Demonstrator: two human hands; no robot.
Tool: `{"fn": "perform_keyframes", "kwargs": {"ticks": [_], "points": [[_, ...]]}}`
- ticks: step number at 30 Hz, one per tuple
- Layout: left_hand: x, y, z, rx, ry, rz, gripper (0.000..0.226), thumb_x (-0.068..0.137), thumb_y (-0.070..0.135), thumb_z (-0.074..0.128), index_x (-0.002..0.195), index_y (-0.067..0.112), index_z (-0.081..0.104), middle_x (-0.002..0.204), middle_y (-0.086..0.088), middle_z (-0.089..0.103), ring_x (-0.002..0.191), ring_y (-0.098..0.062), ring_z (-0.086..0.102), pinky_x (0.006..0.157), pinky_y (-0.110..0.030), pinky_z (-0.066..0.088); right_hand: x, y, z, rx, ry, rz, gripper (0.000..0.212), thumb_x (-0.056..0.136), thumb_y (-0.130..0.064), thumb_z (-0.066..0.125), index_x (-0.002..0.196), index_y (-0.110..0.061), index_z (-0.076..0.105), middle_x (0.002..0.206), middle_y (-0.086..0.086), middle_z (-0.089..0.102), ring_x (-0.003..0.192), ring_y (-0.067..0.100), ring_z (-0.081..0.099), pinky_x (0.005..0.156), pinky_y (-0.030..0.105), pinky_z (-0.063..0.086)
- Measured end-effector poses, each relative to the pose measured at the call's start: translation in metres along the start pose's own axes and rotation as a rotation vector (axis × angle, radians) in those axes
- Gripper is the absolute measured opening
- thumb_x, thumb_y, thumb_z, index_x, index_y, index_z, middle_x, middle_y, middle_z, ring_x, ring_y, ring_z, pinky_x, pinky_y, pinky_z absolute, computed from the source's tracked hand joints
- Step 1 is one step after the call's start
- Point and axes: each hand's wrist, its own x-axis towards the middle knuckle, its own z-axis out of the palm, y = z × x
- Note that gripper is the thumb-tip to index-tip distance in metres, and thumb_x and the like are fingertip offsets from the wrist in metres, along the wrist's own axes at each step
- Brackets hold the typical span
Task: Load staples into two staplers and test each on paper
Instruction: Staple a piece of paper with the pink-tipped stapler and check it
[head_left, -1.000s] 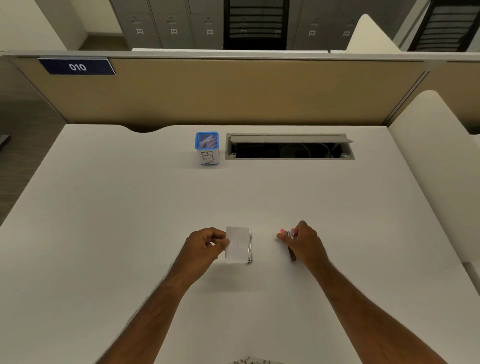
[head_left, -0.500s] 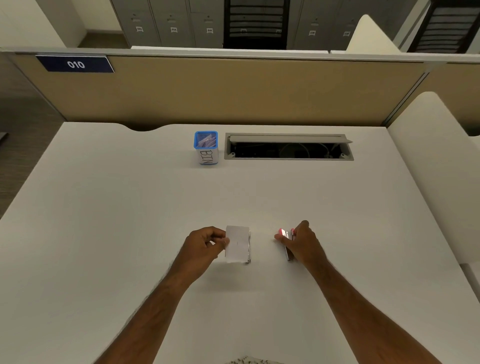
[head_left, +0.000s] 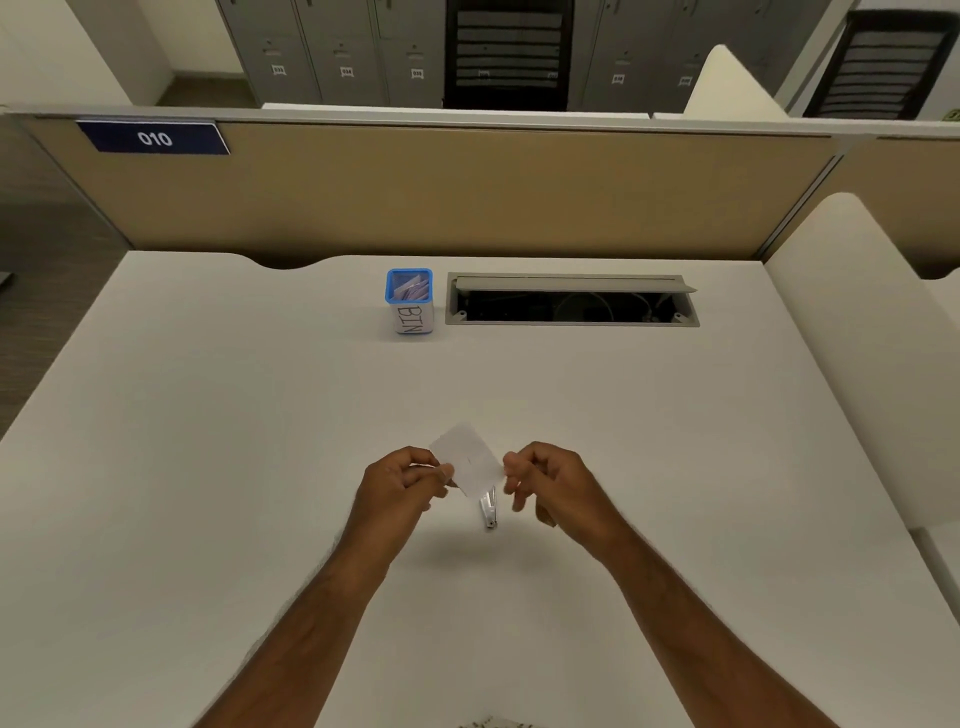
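White desk (head_left: 208, 467) in an office cubicle, tan partition (head_left: 467, 197) along its far edge, a navy plate reading 010 (head_left: 154, 138) at the partition's upper left. Grey lockers (head_left: 343, 52) stood beyond it.

Landmark: the blue-rimmed cup marked BIN (head_left: 410, 301), near the far edge of the desk. Just right of the cup, an open cable hatch (head_left: 571, 301) was let into the surface. Pale slips showed inside the cup (too small to identify).

Well nearer than the cup and slightly to its right, both hands met over the desk. The left hand (head_left: 400, 486) pinched the left edge of a small white paper (head_left: 467, 460) between thumb and fingers, the sheet tilted with one corner up. The right hand (head_left: 550, 480) had its fingers curled at the paper's right edge; whether they actually gripped it, or held anything in the palm, could not be told.

A silver stapler (head_left: 489, 512) lay on the desk just below the paper, its far end covered by the sheet. A second stapler was not made out. At the bottom edge of the view, a speckled object (head_left: 493, 723) was cut off by the frame.
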Motion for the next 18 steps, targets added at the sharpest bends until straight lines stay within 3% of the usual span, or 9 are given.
{"fn": "perform_keyframes", "kwargs": {"ticks": [3,6,8,13,18], "points": [[-0.007,0.012,0.002,-0.079,0.038,-0.003,0.012,0.096,0.022,0.075,0.101,0.012,0.073,0.087,0.000,0.083,0.083,-0.015,0.077,0.076,-0.031,0.056,-0.014,-0.022,0.011,0.049,-0.029,-0.023,0.033,0.104,-0.026,0.065,0.099,0.007,0.063,0.094,0.021,0.075,0.067,0.018,0.067,0.048,0.028,0.030],[-0.019,0.027,0.004,-0.137,0.035,0.011,0.014,0.096,0.022,0.074,0.106,0.013,0.074,0.092,0.000,0.084,0.087,-0.012,0.079,0.082,-0.034,0.058,-0.026,-0.044,0.018,0.082,0.002,-0.062,0.030,0.103,-0.020,0.065,0.103,0.010,0.059,0.092,0.028,0.073,0.048,0.004,0.059,0.049,0.028,0.029],[-0.027,0.038,0.005,-0.172,0.018,0.028,0.012,0.097,0.023,0.073,0.107,0.018,0.075,0.095,0.001,0.084,0.092,-0.014,0.079,0.086,-0.036,0.060,-0.031,-0.056,0.019,0.114,0.055,-0.096,0.027,0.102,-0.015,0.066,0.105,0.011,0.059,0.090,0.032,0.071,0.045,0.004,0.057,0.050,0.029,0.028],[-0.050,0.064,0.006,-0.208,-0.036,0.090,0.019,0.098,0.021,0.071,0.117,0.019,0.073,0.102,0.000,0.083,0.096,-0.016,0.079,0.084,-0.035,0.056,-0.042,-0.082,0.014,0.159,0.159,-0.208,0.012,0.100,-0.014,0.069,0.098,-0.002,0.068,0.069,0.016,0.072,0.043,0.010,0.047,0.047,0.026,0.033],[-0.075,0.091,0.002,-0.210,-0.045,0.199,0.017,0.098,0.024,0.068,0.113,0.020,0.073,0.099,0.001,0.082,0.093,-0.015,0.078,0.082,-0.036,0.058,-0.062,-0.109,0.006,0.182,0.180,-0.315,0.006,0.097,-0.014,0.072,0.094,-0.012,0.076,0.065,0.012,0.067,0.051,0.018,0.045,0.048,0.026,0.035]]}}
